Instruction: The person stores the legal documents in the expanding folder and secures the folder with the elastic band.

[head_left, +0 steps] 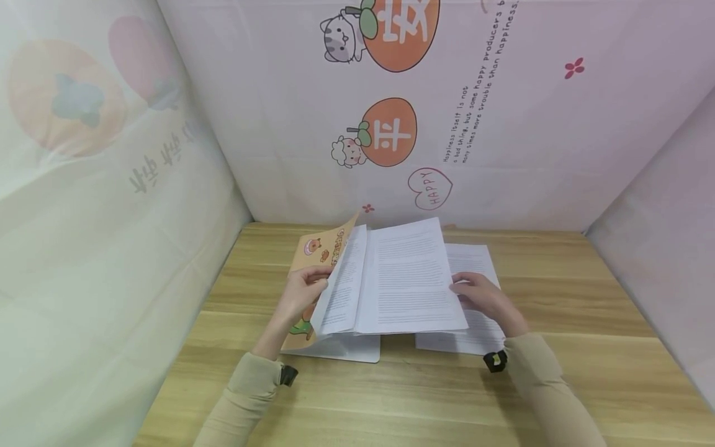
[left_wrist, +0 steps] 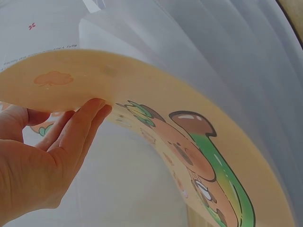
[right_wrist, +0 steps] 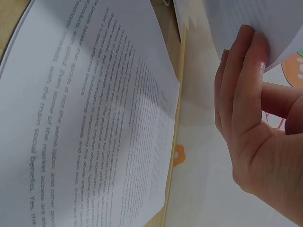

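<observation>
An orange folder cover with cartoon drawings is lifted at the left of the table. My left hand pinches its edge between thumb and fingers, and the cover bends in a curve in the left wrist view. Beside it, white printed sheets stand raised and partly spread over the middle. On their right edge is my right hand, pinching the paper between fingers and thumb. Beneath lies another printed sheet, partly covered by the raised ones.
Under the cover, a white rounded corner of the folder shows on the wooden table. A patterned cloth wall rises behind the table, with pale cloth walls at left and right.
</observation>
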The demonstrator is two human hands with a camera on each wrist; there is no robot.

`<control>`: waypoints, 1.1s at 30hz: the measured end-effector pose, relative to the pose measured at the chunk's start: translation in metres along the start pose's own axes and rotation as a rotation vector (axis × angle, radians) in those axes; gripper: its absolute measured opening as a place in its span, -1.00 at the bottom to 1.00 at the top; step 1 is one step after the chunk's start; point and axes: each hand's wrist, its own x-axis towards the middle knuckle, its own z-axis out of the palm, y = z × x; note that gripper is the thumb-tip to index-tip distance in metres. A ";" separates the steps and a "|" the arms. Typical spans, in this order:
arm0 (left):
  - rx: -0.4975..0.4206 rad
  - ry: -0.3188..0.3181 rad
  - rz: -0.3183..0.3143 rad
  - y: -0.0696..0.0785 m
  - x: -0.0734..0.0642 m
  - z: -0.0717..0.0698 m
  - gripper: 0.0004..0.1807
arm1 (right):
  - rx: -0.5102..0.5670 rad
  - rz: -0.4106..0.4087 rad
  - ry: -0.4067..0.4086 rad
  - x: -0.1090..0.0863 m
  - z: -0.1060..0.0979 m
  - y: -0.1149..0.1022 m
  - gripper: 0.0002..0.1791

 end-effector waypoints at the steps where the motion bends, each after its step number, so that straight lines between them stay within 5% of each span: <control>1: 0.000 -0.001 -0.004 0.000 0.000 0.000 -0.58 | 0.003 0.000 -0.002 0.000 0.001 -0.001 -0.54; 14: -0.032 -0.004 -0.013 0.002 -0.002 0.002 -0.57 | -0.073 0.003 0.010 0.000 0.004 -0.002 -0.55; 33: 0.002 0.000 -0.019 0.000 0.000 0.003 -0.58 | -0.052 -0.006 -0.011 0.000 0.017 -0.006 -0.55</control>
